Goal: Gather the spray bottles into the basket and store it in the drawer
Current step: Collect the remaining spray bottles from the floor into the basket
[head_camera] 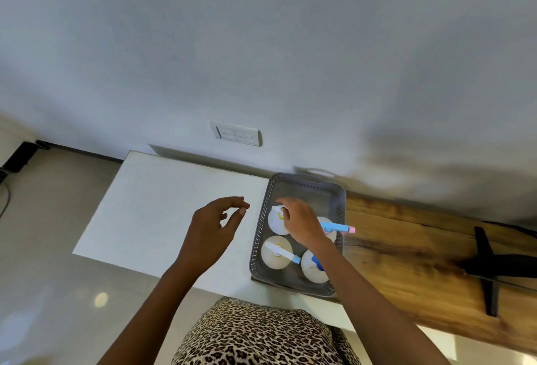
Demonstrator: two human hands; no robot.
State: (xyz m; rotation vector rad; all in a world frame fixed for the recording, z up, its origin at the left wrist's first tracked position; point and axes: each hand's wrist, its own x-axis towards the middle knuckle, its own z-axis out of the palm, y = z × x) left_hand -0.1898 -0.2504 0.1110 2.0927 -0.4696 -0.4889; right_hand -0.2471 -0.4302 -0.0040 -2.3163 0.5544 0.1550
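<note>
White cabinet top (pixel 162 204); right hand (pixel 299 225) atop basketed spray bottle (pixel 276 220).

The right hand (pixel 299 223) covers the spray head of the far-left bottle (pixel 276 220), so its grip cannot be told. Its wrist hides part of the far-right bottle (pixel 331 229). The wall plate (pixel 236 134) is too blurred to read.
</note>
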